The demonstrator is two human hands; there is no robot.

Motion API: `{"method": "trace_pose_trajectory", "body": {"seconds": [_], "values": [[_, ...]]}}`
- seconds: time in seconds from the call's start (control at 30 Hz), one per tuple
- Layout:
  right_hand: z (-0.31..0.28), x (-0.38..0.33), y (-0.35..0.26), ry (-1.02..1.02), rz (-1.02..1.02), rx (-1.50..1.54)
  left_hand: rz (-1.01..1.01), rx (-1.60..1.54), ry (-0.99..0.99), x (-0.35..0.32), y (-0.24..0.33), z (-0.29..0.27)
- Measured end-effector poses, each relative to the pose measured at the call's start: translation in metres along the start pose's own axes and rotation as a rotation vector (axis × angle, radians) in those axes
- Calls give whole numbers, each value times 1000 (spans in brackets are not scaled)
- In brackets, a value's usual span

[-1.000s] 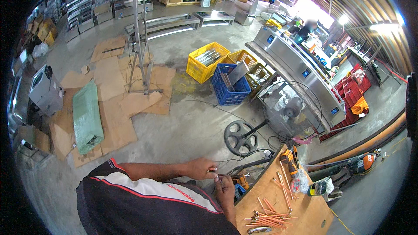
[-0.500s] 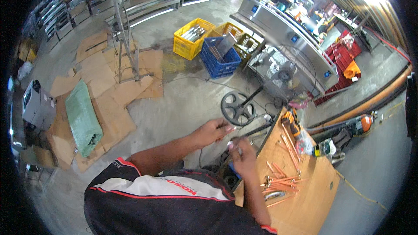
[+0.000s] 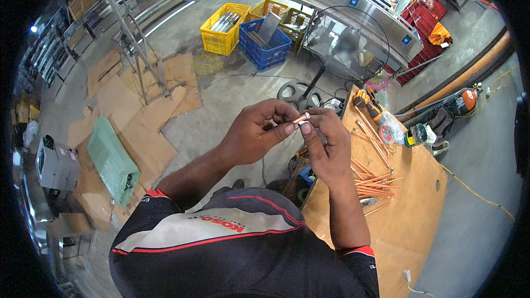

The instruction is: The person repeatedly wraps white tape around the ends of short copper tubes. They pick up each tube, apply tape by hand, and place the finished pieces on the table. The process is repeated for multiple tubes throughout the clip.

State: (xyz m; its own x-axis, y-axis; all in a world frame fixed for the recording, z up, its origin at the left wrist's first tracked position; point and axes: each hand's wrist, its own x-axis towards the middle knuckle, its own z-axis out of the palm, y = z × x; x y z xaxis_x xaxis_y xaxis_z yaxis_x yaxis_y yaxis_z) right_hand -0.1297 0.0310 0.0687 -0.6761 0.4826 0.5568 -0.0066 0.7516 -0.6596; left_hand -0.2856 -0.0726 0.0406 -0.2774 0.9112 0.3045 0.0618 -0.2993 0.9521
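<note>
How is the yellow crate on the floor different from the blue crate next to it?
The yellow crate is yellow and lies farther to the left; the blue crate is dark blue and sits nearer the pedestal fan. The yellow crate holds long pale metal pieces lying flat, while the blue crate has a grey sheet standing up out of it at a tilt. Both are open-topped, lattice-walled plastic crates resting on the concrete floor.

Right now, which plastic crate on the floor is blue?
The blue crate, holding a tilted metal sheet, sits nearest the pedestal fan; the other crates around it are yellow.
</note>
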Motion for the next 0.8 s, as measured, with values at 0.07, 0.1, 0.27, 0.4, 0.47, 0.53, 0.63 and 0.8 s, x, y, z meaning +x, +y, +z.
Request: {"method": "trace_pose_trajectory", "body": {"seconds": [0.07,0.1,0.27,0.4,0.47,0.53,0.63,0.8], "values": [[-1,-2,1,1,15,24,25,15,14,-3,-2,3],[-1,-2,0,-15,18,31,70,37,32,-4,-4,5],[3,0,-1,-36,10,33,208,130,111,-10,-9,4],[9,3,-2,-66,6,65,236,221,204,-19,2,1],[12,5,-2,-83,-2,71,293,310,226,-21,4,-2],[15,8,-4,-110,-2,74,396,453,231,-24,3,-8],[22,9,-8,-114,-17,86,589,617,224,-25,1,-15],[29,14,-15,-123,-68,106,594,692,254,-32,6,-20]]}}
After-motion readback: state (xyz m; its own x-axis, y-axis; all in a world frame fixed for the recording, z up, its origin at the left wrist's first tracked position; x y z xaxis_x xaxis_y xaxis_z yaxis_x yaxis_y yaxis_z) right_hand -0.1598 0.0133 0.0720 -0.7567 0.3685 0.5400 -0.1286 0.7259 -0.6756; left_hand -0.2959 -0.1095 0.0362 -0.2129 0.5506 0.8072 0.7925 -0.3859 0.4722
